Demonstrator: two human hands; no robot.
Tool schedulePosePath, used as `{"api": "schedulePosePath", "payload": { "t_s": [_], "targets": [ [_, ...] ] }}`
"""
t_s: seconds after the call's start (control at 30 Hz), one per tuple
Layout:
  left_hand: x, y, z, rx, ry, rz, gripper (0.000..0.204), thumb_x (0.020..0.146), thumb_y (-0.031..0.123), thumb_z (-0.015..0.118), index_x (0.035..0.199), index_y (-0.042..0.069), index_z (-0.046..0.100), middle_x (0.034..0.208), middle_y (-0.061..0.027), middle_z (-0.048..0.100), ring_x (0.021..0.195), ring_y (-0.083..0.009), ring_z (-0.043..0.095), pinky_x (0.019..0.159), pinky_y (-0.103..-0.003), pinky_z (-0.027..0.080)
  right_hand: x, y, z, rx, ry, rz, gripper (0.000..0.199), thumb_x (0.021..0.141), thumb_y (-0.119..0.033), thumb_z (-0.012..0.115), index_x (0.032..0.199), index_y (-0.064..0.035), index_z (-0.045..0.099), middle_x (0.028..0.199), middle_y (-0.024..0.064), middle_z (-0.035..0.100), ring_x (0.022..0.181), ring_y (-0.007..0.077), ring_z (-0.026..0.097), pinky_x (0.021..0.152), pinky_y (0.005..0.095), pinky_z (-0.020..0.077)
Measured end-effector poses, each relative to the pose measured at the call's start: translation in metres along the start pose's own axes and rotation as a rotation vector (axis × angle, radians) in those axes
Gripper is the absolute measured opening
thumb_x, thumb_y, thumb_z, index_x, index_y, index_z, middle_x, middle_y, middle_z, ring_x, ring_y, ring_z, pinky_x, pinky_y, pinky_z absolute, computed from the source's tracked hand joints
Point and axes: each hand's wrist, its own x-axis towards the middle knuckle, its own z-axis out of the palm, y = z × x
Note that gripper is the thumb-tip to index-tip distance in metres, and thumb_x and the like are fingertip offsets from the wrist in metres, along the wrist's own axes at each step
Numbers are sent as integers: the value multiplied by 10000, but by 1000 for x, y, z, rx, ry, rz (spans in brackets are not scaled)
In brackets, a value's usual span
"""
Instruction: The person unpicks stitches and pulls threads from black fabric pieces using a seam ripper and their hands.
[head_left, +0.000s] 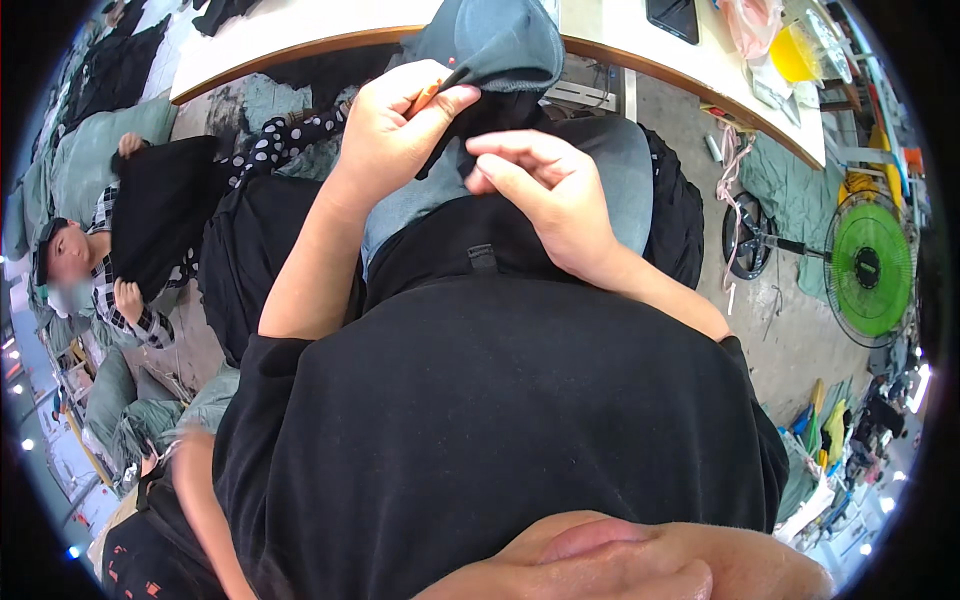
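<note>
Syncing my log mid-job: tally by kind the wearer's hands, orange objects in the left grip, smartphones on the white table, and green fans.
Wearer's hands: 2 (left hand, right hand)
Orange object in the left grip, type unclear: 1
Smartphone on the white table: 1
Green fan: 1
Total: 5

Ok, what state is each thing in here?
Left hand: closed, pinching grey cloth and a small orange item
Right hand: partly open, fingers bent
Grey cloth: bunched at the left fingertips
Phone: lying flat, screen dark
Fan: spinning or stopped, can't tell
Co-worker's black cloth: held up, spread
</note>
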Motion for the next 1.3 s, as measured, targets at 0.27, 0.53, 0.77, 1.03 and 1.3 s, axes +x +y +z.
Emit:
{"api": "schedulePosePath", "payload": {
  "t_s": [0.27,0.53,0.77,1.03,1.3],
  "targets": [
    [3,14,8,-467,-27,-184,150,1040,168,678,995,27,707,856,56,629,800,-38,545,775,-220,464,28,8,-1,-21,227,-279,352,962,-117,783,1225,32,604,1143,102,684,1004,116,661,921,243,534],
    [-1,14,10,-807,-55,-353,141,1033,163,675,1054,30,720,971,24,698,878,-56,630,818,-228,501,31,3,-1,169,215,-149,174,1022,-151,703,1153,-42,669,1158,54,709,1073,132,660,977,342,504],
    [1,21,4,-270,57,-149,198,1014,147,703,856,43,643,755,72,540,689,-48,455,618,-257,386,18,-22,-20,242,277,-219,131,1007,-52,661,1127,-17,624,1099,83,693,1017,162,665,965,344,512],
    [-10,35,-9,384,55,325,91,884,42,751,958,4,715,773,-107,596,691,-271,589,631,-378,474,-11,-43,-3,194,227,-82,149,1025,-54,668,1167,-20,634,973,-9,671,878,47,618,798,215,487],
    [-41,13,-29,642,55,119,96,930,94,715,1001,30,725,822,-110,639,723,-273,631,662,-367,514,6,-9,4,76,22,36,81,985,-93,743,1001,-33,691,894,3,697,832,56,636,774,205,497]
  ]
}}
